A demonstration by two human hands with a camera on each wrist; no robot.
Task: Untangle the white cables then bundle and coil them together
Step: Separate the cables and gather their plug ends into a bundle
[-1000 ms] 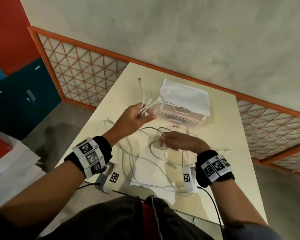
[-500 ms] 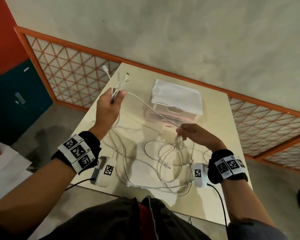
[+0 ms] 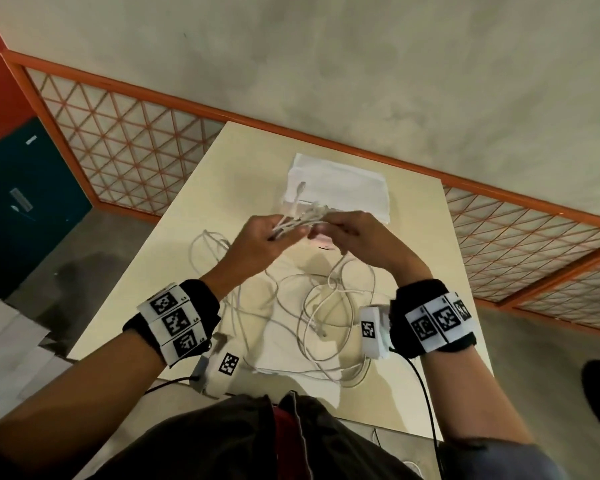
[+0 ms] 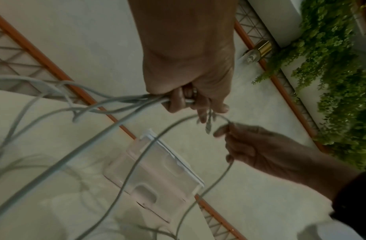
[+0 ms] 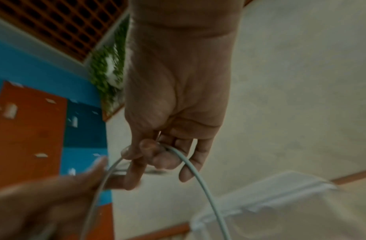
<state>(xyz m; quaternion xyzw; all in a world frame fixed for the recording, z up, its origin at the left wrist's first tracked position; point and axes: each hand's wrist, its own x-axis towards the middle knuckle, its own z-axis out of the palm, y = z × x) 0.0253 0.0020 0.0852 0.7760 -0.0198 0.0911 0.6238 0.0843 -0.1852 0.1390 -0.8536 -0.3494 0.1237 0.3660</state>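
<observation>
I am gripping the gathered ends of the cables (image 3: 293, 220) in my left hand (image 3: 257, 242), raised over the table (image 3: 416, 237); my right hand (image 3: 355, 237) is pinching one strand. Advice: feed each end in flush, keeping slack loops below untwisted

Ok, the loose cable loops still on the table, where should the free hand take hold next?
Probably the round loop nearest the body, taken from above at its far arc. It lies flat and open on the table, and it runs up toward the bunch gripped by the left hand; the right hand pinches one strand.
</observation>
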